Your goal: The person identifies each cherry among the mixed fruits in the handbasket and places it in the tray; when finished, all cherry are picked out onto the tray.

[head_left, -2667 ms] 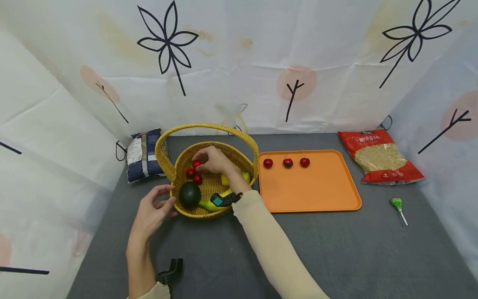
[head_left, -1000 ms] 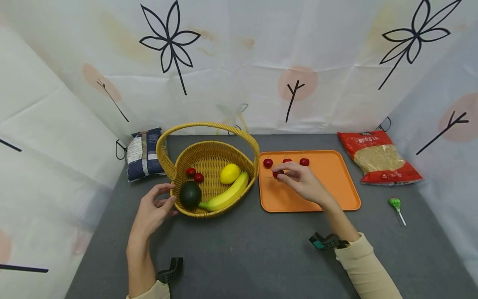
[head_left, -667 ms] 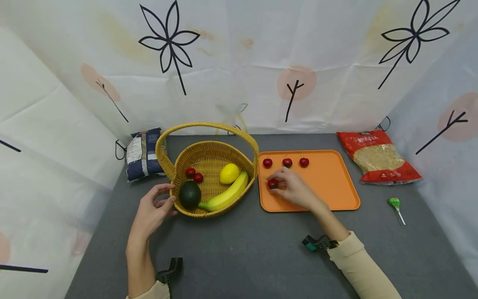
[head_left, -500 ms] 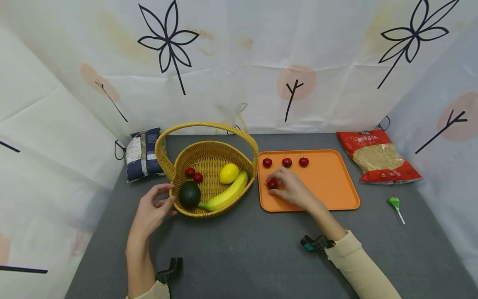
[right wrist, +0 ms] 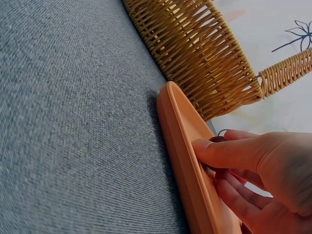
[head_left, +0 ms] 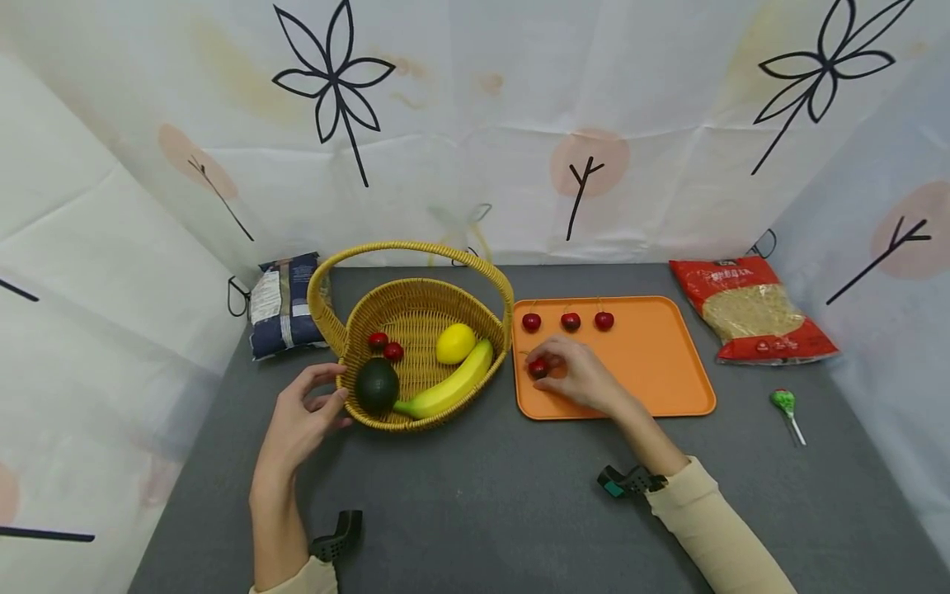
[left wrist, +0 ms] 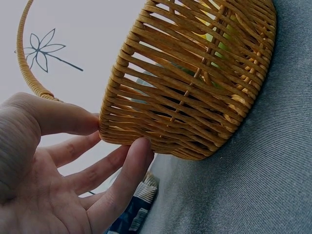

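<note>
In the head view my right hand (head_left: 575, 375) pinches a dark red cherry (head_left: 538, 369) at the left side of the orange tray (head_left: 631, 371). The right wrist view has thumb and fingertips around that cherry (right wrist: 218, 139), just inside the tray's rim. Three more cherries (head_left: 570, 322) stand in a row along the tray's far edge. My left hand (head_left: 300, 421) holds the left end of the yellow wicker basket (head_left: 416, 301), thumb and fingertips at its rim and outer wall. Inside lie two red cherries (head_left: 393, 352), a dark green avocado (head_left: 377, 385), a lemon (head_left: 456, 344) and a banana (head_left: 449, 392).
A dark blue packet (head_left: 285, 305) lies behind the basket at the left. At the right are a red bag of grain (head_left: 753, 309) and a green lollipop (head_left: 784, 403). The basket's tall handle (head_left: 416, 247) arches above it, and white cloth walls (head_left: 475, 124) enclose the grey table.
My right hand has carried a cherry from the basket to the tray, then shifted slightly left and nearer with it. My left hand stays at the basket.
</note>
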### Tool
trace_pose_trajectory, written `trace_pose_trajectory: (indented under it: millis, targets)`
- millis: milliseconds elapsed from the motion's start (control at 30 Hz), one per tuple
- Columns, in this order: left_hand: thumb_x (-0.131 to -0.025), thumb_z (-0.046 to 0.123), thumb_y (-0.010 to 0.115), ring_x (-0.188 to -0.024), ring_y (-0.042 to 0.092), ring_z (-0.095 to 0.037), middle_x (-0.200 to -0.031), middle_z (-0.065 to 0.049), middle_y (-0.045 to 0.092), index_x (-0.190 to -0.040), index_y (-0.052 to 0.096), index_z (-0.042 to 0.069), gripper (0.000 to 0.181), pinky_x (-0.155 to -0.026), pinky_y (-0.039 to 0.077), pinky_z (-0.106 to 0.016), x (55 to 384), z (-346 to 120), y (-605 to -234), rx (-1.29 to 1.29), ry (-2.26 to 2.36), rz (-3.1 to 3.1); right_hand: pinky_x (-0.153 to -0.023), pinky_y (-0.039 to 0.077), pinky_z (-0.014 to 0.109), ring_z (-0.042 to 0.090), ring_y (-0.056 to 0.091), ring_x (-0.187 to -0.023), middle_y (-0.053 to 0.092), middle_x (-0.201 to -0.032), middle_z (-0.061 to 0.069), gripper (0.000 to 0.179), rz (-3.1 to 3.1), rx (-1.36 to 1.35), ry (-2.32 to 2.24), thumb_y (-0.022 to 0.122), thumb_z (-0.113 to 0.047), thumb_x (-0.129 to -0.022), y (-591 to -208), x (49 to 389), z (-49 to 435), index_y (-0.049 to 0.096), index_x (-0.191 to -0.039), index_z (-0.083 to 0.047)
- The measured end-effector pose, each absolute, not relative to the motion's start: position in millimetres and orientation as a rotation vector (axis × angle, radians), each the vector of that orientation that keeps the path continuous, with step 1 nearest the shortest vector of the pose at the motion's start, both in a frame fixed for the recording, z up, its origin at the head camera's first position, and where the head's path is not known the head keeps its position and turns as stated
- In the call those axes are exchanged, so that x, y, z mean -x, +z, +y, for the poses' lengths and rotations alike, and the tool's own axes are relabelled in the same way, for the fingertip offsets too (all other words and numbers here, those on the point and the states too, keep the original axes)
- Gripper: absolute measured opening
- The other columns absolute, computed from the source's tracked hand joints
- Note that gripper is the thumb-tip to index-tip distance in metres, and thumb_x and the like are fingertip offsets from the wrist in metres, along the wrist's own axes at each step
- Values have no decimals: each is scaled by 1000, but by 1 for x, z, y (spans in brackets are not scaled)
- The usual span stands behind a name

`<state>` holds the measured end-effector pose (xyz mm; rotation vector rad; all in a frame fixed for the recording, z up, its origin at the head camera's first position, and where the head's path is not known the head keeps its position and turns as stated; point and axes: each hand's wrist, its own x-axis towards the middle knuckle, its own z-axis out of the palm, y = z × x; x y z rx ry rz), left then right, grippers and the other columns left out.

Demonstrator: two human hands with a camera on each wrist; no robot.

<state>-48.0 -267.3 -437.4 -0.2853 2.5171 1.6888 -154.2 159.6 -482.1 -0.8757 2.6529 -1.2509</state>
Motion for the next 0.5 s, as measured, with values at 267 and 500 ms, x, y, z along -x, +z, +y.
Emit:
trace_pose_trajectory:
  millis: [267, 500]
  targets:
    - [-109, 12, 64, -97, 71, 5, -154, -24, 53, -152, 52, 6, 44, -80, 69, -29, 48, -269, -438, 278, 1689, 2524, -99, 64, 47, 26, 75, -110, 77, -121, 9, 39, 2593, 836, -1238, 90, -5, -88, -477, 154, 161, 74, -124, -6]
    - [-110, 13, 63, -97, 71, 6, -156, -24, 52, -152, 52, 6, 45, -80, 69, -29, 48, -269, -438, 270, 1693, 2510, -103, 61, 55, 35, 69, -116, 73, -124, 13, 40, 2643, 828, -1283, 91, -10, -88, -449, 143, 166, 74, -125, -7]
